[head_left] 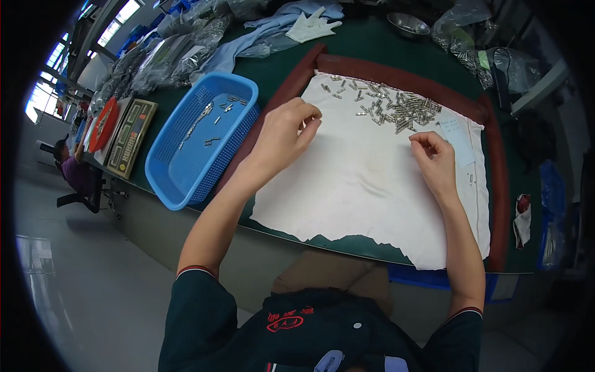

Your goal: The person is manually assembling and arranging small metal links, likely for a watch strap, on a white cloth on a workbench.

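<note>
A pile of small shiny metal cylindrical pieces [409, 110] lies on a white cloth [347, 180], with several loose ones scattered to its left. My left hand [282, 133] hovers over the cloth's left side, thumb and index tips drawn close in a pinch; anything between them is too small to make out. Just below the pile, my right hand [437, 164] has its fingers curled and the thumb against them. What those fingertips hold, if anything, is hidden. Left of the cloth stands a blue perforated basket [176, 177] with a few similar metal pieces inside.
Dark red padded bars [396, 67] border the cloth at the back and sides. A pale paper slip [458, 139] lies right of the pile. Bagged goods [155, 62], a white glove [313, 26] and a metal bowl [408, 25] sit farther back. Another person [79, 167] sits far left.
</note>
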`<state>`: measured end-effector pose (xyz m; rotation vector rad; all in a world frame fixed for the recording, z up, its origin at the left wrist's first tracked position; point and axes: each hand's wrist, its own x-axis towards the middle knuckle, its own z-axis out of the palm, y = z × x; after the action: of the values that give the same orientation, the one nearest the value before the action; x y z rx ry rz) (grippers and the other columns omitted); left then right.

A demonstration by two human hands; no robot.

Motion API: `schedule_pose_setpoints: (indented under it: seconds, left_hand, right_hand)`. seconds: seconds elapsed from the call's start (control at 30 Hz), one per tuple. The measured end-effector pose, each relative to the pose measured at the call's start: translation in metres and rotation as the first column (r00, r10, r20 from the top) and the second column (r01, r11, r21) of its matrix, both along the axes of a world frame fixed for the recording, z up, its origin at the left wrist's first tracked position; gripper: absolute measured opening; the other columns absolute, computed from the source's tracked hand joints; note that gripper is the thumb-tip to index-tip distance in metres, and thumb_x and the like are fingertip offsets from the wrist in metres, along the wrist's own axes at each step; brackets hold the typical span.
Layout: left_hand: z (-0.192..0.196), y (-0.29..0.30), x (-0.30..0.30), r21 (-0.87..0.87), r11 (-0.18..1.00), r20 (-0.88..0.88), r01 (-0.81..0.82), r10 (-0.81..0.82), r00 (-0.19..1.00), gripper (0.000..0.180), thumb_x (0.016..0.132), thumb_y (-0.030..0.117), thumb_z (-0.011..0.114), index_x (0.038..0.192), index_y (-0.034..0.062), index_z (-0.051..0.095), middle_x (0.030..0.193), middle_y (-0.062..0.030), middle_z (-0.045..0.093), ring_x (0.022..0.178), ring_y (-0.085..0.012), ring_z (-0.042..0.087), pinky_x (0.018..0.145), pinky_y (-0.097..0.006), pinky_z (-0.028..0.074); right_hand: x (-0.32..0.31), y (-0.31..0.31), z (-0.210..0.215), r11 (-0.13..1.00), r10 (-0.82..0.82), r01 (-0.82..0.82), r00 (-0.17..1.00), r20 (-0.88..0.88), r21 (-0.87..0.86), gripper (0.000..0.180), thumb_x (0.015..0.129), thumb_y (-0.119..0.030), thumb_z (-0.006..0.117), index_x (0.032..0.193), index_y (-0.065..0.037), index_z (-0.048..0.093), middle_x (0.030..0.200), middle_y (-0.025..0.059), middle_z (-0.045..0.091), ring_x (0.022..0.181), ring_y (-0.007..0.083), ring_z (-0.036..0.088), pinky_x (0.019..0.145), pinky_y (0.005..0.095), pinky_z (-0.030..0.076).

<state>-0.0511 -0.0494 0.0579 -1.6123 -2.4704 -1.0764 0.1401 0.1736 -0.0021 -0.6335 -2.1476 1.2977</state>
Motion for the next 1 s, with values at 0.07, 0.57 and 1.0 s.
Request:
schedule_pose_setpoints:
  seconds: [0.07, 0.57, 1.0]
  left_hand:
    - [-0.017, 0.025, 0.01, -0.039, 0.994, 0.038, 0.102, -0.101, 0.994, 0.009, 0.085, 0.004, 0.064, 0.089, -0.0036, 0.067, 0.084, -0.0133, 0.063, 0.072, -0.0235, 0.062, 0.067, -0.034, 0.049]
    - [-0.067, 0.133, 0.034, 0.03, 0.979, -0.073, 0.201, -0.198, 0.977, 0.027, 0.08, 0.012, 0.071, 0.103, -0.001, 0.066, 0.092, -0.0157, 0.06, 0.085, -0.0319, 0.062, 0.074, -0.042, 0.049]
    - [-0.069, 0.131, 0.023, 0.009, 0.963, -0.008, 0.27, -0.27, 0.963, 0.016, 0.077, 0.006, 0.067, 0.092, -0.001, 0.067, 0.088, -0.0135, 0.06, 0.082, -0.0317, 0.062, 0.072, -0.042, 0.05]
  right_hand:
    - [-0.005, 0.013, 0.001, 0.974, 0.001, -0.009, 0.999, 0.036, 0.226, 0.011, 0.081, -0.004, 0.063, 0.089, 0.001, 0.068, 0.083, 0.0061, 0.066, 0.072, 0.0141, 0.058, 0.067, 0.0269, 0.048]
    - [-0.046, 0.054, 0.009, 0.724, 0.129, -0.329, 0.928, 0.349, 0.606, 0.02, 0.074, -0.006, 0.069, 0.094, -0.003, 0.068, 0.098, 0.0087, 0.061, 0.099, 0.0289, 0.053, 0.092, 0.0393, 0.043]
    - [-0.047, 0.052, 0.014, 0.693, 0.158, -0.418, 0.883, 0.442, 0.587, 0.012, 0.073, -0.008, 0.07, 0.084, -0.002, 0.067, 0.089, 0.0102, 0.065, 0.092, 0.0285, 0.055, 0.088, 0.0395, 0.044]
